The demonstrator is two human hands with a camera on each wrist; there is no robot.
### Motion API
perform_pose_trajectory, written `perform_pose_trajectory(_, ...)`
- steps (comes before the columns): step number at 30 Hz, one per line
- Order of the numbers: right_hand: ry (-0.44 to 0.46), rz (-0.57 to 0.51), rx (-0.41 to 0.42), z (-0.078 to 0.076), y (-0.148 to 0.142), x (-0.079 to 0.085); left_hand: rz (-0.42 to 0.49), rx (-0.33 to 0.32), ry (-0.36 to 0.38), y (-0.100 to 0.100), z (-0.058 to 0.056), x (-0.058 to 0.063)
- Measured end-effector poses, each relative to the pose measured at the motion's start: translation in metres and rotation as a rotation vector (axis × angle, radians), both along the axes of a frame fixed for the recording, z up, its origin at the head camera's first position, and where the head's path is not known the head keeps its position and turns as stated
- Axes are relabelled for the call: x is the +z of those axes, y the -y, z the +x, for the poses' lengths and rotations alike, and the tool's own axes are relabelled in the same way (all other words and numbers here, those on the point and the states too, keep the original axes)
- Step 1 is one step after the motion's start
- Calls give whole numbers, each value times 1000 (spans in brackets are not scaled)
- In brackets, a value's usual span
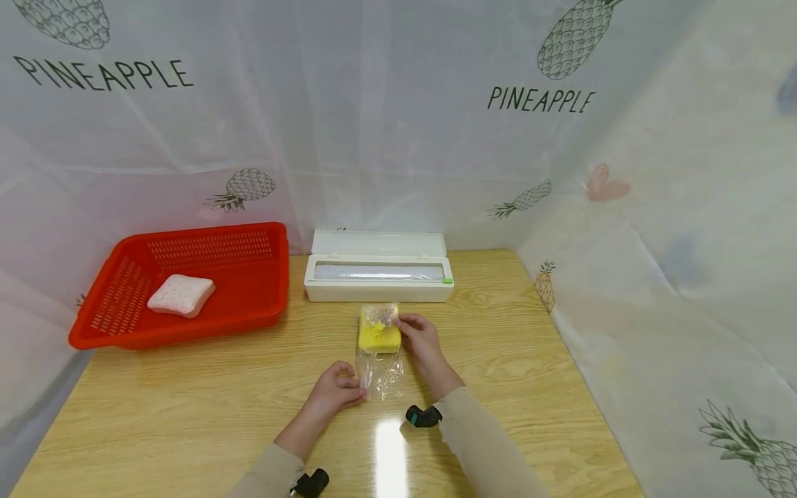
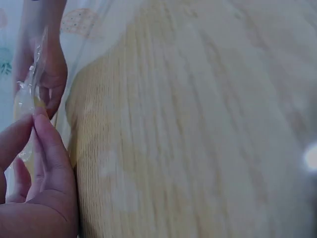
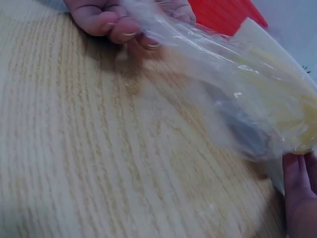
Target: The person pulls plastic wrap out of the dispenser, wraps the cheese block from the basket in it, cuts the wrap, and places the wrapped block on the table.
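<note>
A yellow block (image 1: 378, 337) with a small yellow clump on top lies in clear plastic film (image 1: 381, 373), whose loose part stretches toward the person. At the film's near left corner, my left hand (image 1: 336, 389) pinches the edge between thumb and forefinger, as the left wrist view shows up close. My right hand (image 1: 425, 344) holds the block's right side through the film. In the right wrist view the film (image 3: 203, 54) hangs creased between both hands, with the yellow block (image 3: 277, 99) showing through it.
Behind the block stands a white film dispenser (image 1: 378, 292) with its lid raised and a roll inside. A red basket (image 1: 249, 319) at the left holds a pale pinkish-white block (image 1: 180, 294). A pineapple-print curtain (image 1: 398, 138) hangs at the wooden table's back.
</note>
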State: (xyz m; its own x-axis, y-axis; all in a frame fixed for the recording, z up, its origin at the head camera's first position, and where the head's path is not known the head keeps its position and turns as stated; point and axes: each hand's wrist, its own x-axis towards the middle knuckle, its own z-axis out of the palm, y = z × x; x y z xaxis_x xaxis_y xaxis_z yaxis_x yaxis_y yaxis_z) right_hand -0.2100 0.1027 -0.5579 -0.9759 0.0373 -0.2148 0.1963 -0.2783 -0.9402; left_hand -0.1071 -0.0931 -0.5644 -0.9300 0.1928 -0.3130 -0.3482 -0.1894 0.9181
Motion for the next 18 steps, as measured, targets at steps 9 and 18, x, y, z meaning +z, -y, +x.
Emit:
perform_pose_trajectory(9,-2,134,-33,2,-4,-2,-134,-79,-97,-2,5,6)
perform_pose_trajectory(18,-53,271,147,36,-21,5,-225,-68,-111,-3,8,4)
